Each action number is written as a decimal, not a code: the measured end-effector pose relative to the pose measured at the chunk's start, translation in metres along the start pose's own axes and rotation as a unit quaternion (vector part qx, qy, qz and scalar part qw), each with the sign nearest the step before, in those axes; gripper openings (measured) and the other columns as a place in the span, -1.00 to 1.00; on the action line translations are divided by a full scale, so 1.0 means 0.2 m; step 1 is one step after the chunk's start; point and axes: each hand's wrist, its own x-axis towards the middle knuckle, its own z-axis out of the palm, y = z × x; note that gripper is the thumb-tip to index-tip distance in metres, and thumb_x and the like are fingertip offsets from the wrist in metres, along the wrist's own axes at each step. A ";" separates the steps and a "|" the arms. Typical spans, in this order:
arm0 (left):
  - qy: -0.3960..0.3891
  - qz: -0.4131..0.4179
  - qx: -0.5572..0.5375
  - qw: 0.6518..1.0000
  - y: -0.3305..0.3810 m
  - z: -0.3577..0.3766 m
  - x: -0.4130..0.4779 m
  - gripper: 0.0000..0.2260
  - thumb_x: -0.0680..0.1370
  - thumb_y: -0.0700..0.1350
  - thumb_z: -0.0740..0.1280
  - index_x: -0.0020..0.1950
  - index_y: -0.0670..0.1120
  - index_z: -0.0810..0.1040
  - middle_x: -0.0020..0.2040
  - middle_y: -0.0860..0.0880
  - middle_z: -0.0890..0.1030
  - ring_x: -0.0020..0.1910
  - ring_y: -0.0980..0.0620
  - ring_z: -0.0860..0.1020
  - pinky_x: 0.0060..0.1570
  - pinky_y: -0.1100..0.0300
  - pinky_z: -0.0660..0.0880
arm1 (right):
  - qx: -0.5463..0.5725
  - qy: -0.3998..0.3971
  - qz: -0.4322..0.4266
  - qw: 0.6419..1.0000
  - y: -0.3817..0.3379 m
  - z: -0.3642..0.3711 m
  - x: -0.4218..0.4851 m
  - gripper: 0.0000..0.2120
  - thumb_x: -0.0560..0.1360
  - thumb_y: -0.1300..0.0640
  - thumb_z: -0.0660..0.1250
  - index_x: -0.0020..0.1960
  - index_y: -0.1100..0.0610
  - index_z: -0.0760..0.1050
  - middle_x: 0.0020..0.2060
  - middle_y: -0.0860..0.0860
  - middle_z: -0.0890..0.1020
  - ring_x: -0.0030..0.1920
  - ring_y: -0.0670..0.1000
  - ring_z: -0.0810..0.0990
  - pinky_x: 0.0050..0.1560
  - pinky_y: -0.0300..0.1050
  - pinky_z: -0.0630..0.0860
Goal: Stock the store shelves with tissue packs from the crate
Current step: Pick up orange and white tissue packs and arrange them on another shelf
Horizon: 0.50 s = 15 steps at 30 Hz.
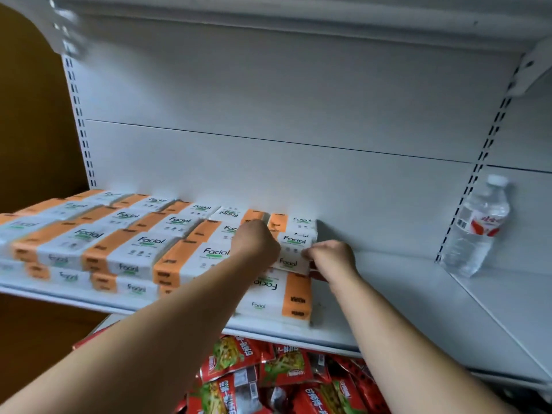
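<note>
Bare forearms fill the near part of the view, reaching over a heap of red snack packets [268, 377] on the level below. Both end at one tissue pack [294, 252] at the right end of the stocked rows.

The left hand [257, 243] sits at the pack's left end with its knuckles toward the camera. Its fingers are curled over the pack, as far as the back of the hand lets one judge. The right hand [331, 255] is at the right end, its fingers bent in and pinching the near right edge. The pack's long axis runs left to right between the two hands, so neither is clearly nearer to it.

It rests on a lower pack [277, 294] near the front lip of the shelf [403, 294] – that one has its orange band to the right, while the stocked packs [119, 243] have theirs to the left. Those packs are stacked two high and run from the far left up to the hands.

My reading is that the pack is being squared onto its stack, so the coming move is a small push toward the far side or the left. Packs block the left. A further stack stands just behind, against the back panel [268, 144]. To the right the shelf is bare as far as a water bottle [478, 225], which stands well apart by the slotted upright – that is the room for the next stacks. There is plenty of height overhead. The crate is not in view
</note>
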 end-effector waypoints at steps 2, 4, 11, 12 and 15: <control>0.005 0.009 0.007 1.000 0.01 0.01 -0.01 -0.80 0.50 -0.30 0.19 0.08 -0.27 0.50 0.12 -0.21 0.56 0.12 -0.17 0.52 0.03 0.12 0.44 | -0.026 0.002 -0.009 1.000 0.01 0.02 0.02 -0.93 0.19 0.20 0.43 -0.43 0.17 0.56 -0.27 0.19 0.69 -0.17 0.21 0.67 -0.07 0.20 0.61; 0.004 0.011 0.002 1.000 0.01 0.01 -0.02 -0.79 0.49 -0.31 0.18 0.07 -0.28 0.51 0.12 -0.21 0.55 0.11 -0.17 0.52 0.00 0.13 0.44 | -0.054 0.008 -0.017 0.998 0.01 0.03 0.02 -0.95 0.24 0.20 0.43 -0.30 0.16 0.62 -0.21 0.16 0.69 -0.11 0.18 0.66 -0.04 0.12 0.61; 0.008 0.027 -0.079 0.996 -0.06 -0.06 -0.09 -0.77 0.46 -0.30 0.22 -0.36 -0.06 0.40 -0.05 -0.17 0.61 0.04 -0.17 0.54 -0.11 0.18 0.43 | -0.112 0.104 -0.090 0.984 -0.09 0.02 -0.12 -0.70 0.41 0.18 0.35 0.15 0.14 0.53 0.16 0.09 0.56 0.17 0.09 0.53 0.09 -0.20 0.41; 0.010 0.031 -0.094 0.995 -0.07 -0.08 -0.11 -0.83 0.48 -0.27 0.24 -0.27 -0.07 0.50 0.05 -0.16 0.62 0.10 -0.14 0.53 -0.05 0.21 0.42 | -0.110 0.118 -0.113 0.980 -0.12 0.02 -0.16 -0.71 0.42 0.19 0.34 0.14 0.13 0.52 0.17 0.09 0.55 0.18 0.08 0.52 0.11 -0.19 0.39; 0.045 0.055 -0.145 0.987 -0.18 -0.21 -0.17 -0.73 0.53 -0.20 0.25 0.20 -0.13 0.56 0.22 -0.12 0.58 0.20 -0.09 0.52 0.13 0.23 0.40 | -0.061 0.126 -0.178 0.974 -0.21 0.08 -0.35 -0.79 0.42 0.23 0.33 0.05 0.13 0.55 0.08 0.08 0.59 0.11 0.05 0.54 0.10 -0.19 0.41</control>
